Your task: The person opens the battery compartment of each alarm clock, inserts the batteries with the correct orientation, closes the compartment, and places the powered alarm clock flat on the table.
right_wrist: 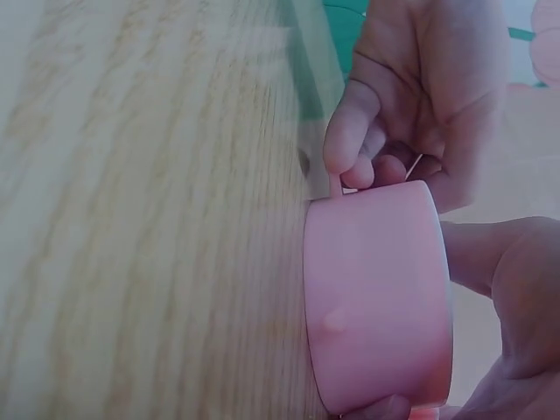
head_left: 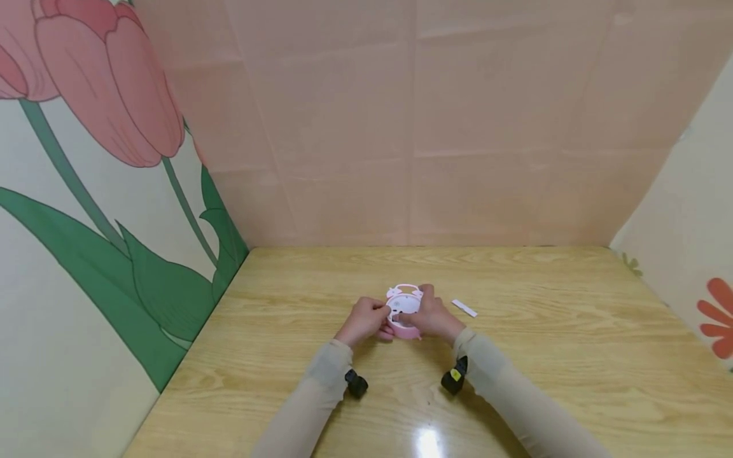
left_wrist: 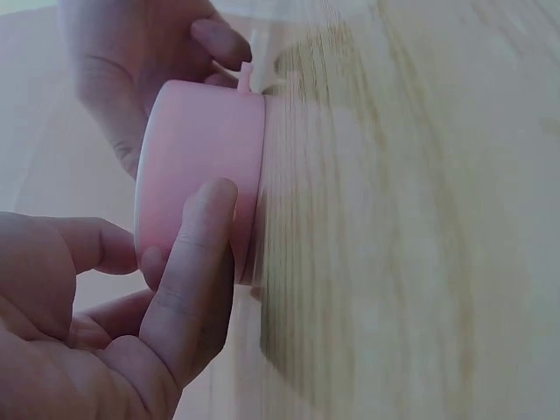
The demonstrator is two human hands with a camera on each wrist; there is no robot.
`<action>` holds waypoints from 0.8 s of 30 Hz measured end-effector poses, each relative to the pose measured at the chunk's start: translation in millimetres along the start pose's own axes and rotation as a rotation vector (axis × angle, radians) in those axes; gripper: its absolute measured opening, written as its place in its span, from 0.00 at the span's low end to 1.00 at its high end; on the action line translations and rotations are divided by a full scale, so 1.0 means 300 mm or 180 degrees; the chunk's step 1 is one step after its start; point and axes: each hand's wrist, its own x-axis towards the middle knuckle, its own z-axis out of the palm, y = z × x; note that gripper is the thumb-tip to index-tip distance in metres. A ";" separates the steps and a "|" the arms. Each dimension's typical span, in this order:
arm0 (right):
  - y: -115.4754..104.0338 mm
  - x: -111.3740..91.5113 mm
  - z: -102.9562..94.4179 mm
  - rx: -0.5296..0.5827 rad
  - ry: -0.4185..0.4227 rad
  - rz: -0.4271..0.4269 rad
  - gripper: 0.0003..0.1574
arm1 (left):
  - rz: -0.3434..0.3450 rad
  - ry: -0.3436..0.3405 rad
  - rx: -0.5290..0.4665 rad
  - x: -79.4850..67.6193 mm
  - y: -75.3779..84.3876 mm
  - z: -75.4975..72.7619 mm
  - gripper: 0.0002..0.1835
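A pink twin-bell alarm clock (head_left: 405, 302) lies face down on the table, white back up, with its handle and bells pointing away from me. My left hand (head_left: 364, 319) grips its left side, thumb at the edge of the back and fingers against the pink casing (left_wrist: 192, 157). From the right, my right hand (head_left: 438, 318) holds the clock, its thumb reaching over the lower back near a dark opening and its fingers by the right bell. That thumb partly hides the opening. One small pink foot (left_wrist: 246, 77) sticks out from the casing.
A small white strip (head_left: 464, 308) lies on the wooden table (head_left: 321, 273) just right of the right hand. Behind the table rises a pinkish-covered wall (head_left: 412, 127). A tulip-painted panel (head_left: 114, 191) borders the left side. Black cameras (head_left: 356, 384) hang at both wrists.
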 end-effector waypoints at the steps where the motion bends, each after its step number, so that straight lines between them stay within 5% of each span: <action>1: -0.003 -0.002 -0.001 0.0014 -0.0009 0.0006 0.60 | 0.0008 0.0006 0.0004 0.001 -0.002 0.000 0.14; 24: 0.030 0.014 -0.033 0.0340 -0.0346 -0.0091 0.54 | -0.0096 -0.0062 -0.0020 0.019 -0.024 -0.008 0.12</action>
